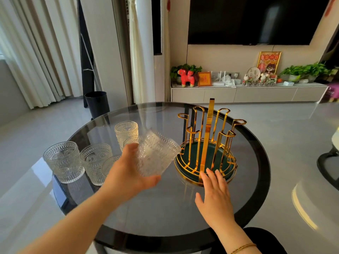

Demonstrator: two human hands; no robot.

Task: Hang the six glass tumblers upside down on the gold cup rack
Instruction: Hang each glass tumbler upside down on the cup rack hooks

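Glass, embossed: one tumbler (pixel 158 153) gripped in the left hand (pixel 128 173), tilted on its side in the air, blurred, just left of the gold cup rack (pixel 208 143). Rack stands upright on the round dark glass surface (pixel 165 208), green tray base, all its hooks bare. Right hand (pixel 214 195) open, fingers spread flat, fingertips touching or just at the rack's near rim; thin gold bracelet (pixel 242 248) on that wrist. Upright tumblers on the surface at left: one far left (pixel 63 161), one beside it (pixel 95 162), one further back (pixel 126 132), and two more partly hidden behind the left hand.
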